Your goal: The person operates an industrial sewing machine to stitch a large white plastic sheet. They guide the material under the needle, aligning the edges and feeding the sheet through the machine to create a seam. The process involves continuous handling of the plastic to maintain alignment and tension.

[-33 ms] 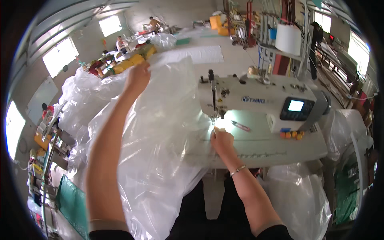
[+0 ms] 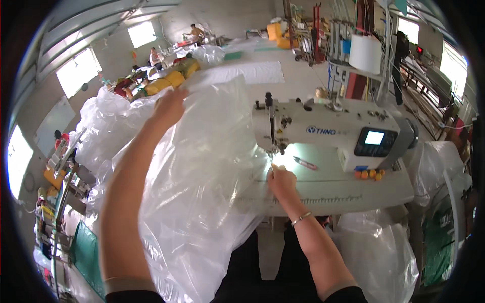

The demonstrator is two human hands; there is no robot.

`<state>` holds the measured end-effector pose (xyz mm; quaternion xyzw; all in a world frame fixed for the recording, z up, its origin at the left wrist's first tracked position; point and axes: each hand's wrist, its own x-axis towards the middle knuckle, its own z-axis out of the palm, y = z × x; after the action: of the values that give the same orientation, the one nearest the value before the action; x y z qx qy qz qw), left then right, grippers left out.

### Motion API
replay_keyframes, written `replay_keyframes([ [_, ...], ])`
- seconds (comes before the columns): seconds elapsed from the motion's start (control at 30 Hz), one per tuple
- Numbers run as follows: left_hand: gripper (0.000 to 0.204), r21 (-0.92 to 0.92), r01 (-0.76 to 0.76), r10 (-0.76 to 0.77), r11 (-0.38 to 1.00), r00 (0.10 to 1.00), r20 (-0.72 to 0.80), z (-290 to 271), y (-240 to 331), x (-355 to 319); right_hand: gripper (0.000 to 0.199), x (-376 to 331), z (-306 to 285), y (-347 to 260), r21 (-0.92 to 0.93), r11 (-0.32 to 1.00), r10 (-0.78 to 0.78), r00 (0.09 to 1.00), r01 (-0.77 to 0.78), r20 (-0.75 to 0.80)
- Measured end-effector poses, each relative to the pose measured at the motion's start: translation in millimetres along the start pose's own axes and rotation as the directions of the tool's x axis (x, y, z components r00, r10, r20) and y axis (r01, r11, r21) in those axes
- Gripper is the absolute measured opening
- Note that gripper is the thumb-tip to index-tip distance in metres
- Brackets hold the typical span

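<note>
A large sheet of clear plastic film point(image 2: 197, 171) drapes over the left part of the sewing table and down toward my lap. My left hand point(image 2: 170, 107), slightly blurred, is closed on the film at its far left part, arm stretched forward. Close in front of the needle of a white sewing machine point(image 2: 308, 121), my right hand point(image 2: 282, 181) is closed in a pinch at the film's right edge. The machine's lamp lights the needle area, where glare hides the film's exact edge. A marker pen point(image 2: 305, 163) lies on the machine bed, right of the needle.
Several small orange-yellow balls point(image 2: 371, 174) sit by the machine's base. A white thread cone point(image 2: 365, 53) stands behind it. More plastic film is heaped at the left point(image 2: 108, 121) and hangs at the lower right point(image 2: 376, 247). Other people work in the far background.
My left hand has shifted slightly left and nearer to me. My right hand stays beside the needle, and the whole view has tilted a little.
</note>
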<state>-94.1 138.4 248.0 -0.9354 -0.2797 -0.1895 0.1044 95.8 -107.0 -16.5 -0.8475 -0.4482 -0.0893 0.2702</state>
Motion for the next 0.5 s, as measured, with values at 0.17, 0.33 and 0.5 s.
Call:
replay_keyframes([
  [0.17, 0.102, 0.023, -0.103, 0.083, 0.994, 0.893, 0.443, 29.3, -80.5, -82.8, 0.021, -4.8, 11.6, 4.8, -0.128, 0.986, -0.116, 0.991, 0.106, -0.069],
  [0.33, 0.076, -0.042, 0.063, -0.028, 0.997, 0.820, 0.572, 127.3, -57.8, -209.1, 0.021, -0.3, 15.1, 17.6, -0.317, 0.923, -0.198, 0.975, 0.219, 0.098],
  [0.5, 0.025, 0.059, 0.130, -0.141, 0.990, 0.839, 0.525, 115.9, 2.9, -336.5, 0.013, 24.0, -4.7, 61.6, -0.163, 0.959, -0.232, 0.973, 0.230, 0.007],
])
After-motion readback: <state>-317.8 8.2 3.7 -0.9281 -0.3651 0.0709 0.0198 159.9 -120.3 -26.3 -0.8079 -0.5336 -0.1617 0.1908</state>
